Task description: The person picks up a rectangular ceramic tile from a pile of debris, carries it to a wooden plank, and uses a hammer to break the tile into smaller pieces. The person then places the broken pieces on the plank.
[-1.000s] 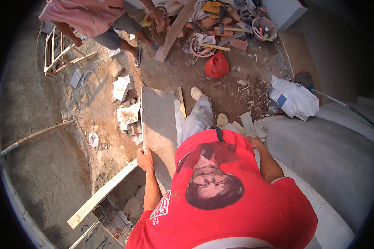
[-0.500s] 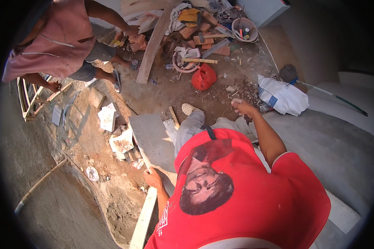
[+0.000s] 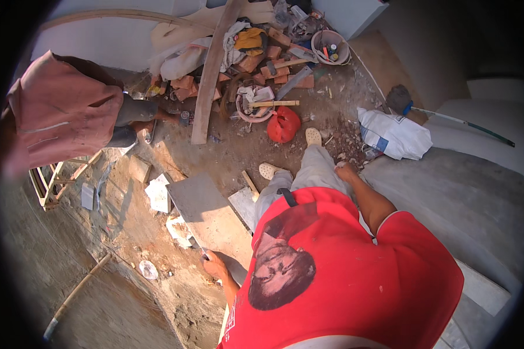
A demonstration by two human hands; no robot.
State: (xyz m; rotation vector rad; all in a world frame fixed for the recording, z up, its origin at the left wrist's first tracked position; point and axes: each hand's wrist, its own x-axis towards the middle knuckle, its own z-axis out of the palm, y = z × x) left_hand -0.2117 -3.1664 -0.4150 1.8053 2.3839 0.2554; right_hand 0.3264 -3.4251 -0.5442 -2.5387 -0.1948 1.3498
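Note:
A large grey stone tile (image 3: 206, 216) lies tilted over rubble in front of me. My left hand (image 3: 214, 266) grips its near edge, fingers wrapped over the rim. My right hand (image 3: 346, 172) hangs beside my right thigh with the fingers curled and nothing visible in it. My red shirt fills the lower middle of the view, and both feet in pale shoes (image 3: 313, 136) stand on dusty ground beyond the tile. A smaller grey slab piece (image 3: 243, 205) lies against the tile's right side.
Another person in a pink shirt (image 3: 64, 122) crouches at the left by a wooden frame (image 3: 55, 177). Ahead are a leaning plank (image 3: 206, 81), a red bag (image 3: 283, 124), a pan with a hammer (image 3: 273, 103), bricks and a bucket (image 3: 330, 46). A white sack (image 3: 393, 136) and concrete ledge (image 3: 448, 192) are to the right.
My left hand stays on the tile's edge while my right arm has swung out to the right. The view has turned, so the crouching person now sits further left.

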